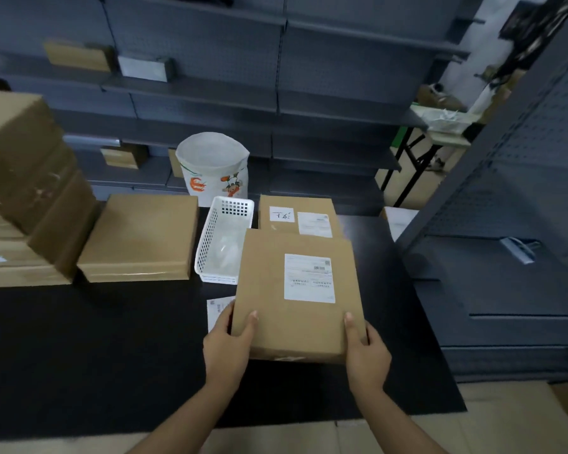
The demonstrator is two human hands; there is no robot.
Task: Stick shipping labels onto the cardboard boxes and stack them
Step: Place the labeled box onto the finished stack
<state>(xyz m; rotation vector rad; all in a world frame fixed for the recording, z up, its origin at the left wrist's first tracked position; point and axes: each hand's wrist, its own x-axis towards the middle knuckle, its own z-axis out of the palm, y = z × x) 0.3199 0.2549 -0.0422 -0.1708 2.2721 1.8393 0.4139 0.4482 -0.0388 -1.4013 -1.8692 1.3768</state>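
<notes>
A flat cardboard box (269, 290) with a white shipping label (309, 278) on its top is held above the black table. My left hand (227, 347) grips its near left corner, thumb on top. My right hand (366, 352) grips its near right corner the same way. Behind it lies another labelled box (277, 226) carrying two white labels. A loose label sheet (217, 309) lies on the table, partly hidden under the held box. An unlabelled flat box (141, 237) lies at the left.
A white perforated basket (210, 237) stands between the boxes, a white printed bag (214, 168) behind it. A tall leaning stack of cardboard boxes (23, 191) fills the left. Grey shelving runs behind and to the right. The black table (95, 355) ends near me.
</notes>
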